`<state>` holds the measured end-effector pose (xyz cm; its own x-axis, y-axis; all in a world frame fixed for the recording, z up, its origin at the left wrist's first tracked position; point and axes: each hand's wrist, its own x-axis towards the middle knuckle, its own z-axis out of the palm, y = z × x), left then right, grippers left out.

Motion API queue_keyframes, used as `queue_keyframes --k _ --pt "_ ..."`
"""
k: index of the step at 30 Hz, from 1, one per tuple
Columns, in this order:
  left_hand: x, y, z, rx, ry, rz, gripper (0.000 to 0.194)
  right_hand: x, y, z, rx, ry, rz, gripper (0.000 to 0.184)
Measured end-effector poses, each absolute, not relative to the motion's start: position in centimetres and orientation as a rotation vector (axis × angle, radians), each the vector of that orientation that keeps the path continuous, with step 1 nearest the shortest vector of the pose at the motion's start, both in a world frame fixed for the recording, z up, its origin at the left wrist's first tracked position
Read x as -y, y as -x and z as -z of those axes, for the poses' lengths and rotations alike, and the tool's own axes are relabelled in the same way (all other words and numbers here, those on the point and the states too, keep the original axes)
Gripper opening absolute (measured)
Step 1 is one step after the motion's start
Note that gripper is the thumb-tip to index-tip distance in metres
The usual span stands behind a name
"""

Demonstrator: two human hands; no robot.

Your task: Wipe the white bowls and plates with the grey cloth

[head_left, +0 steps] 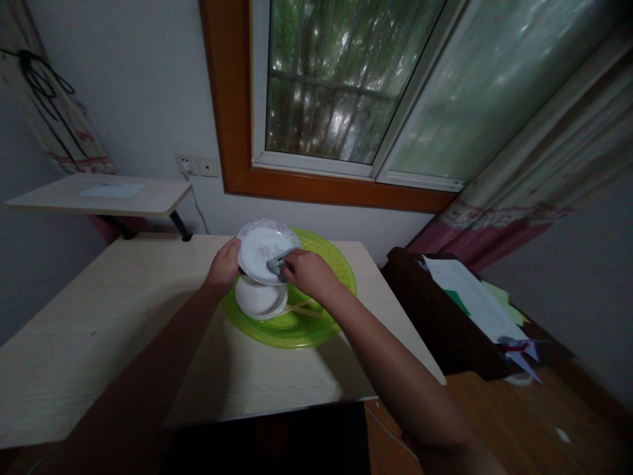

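My left hand [226, 265] grips the left edge of a white plate [261, 245] with a floral pattern, held up and tilted toward me. A bunched grey cloth [277, 264] is pinched in my right hand [309, 272] and lies against the plate's lower right inner face. Just below the plate, a small stack of white dishes [258, 298] sits on a round green tray [291, 340]. Wooden chopsticks [302, 309] lie beside the stack on its right.
The tray rests on a light wooden desk [148, 290]. A raised shelf [163, 198] stands at the back left, near a wall socket [198, 165] with a cable. A window [346, 99] is behind. Right of the desk is a dark cabinet [420, 310] with papers [469, 290].
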<state>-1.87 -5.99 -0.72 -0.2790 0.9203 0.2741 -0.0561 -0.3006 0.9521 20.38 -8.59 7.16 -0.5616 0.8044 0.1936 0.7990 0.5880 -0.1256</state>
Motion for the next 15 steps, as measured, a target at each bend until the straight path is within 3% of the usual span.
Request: queue_keyframes --k 7,15 --pt "6.4 1.4 -0.4 -1.129 -1.072 -1.623 0.033 7.9 -17.3 -5.8 2.508 0.787 -0.400 0.023" --pt "6.4 1.3 -0.6 -1.084 -1.119 -1.567 0.036 4.4 -14.5 -5.1 2.453 0.813 -0.118 0.033"
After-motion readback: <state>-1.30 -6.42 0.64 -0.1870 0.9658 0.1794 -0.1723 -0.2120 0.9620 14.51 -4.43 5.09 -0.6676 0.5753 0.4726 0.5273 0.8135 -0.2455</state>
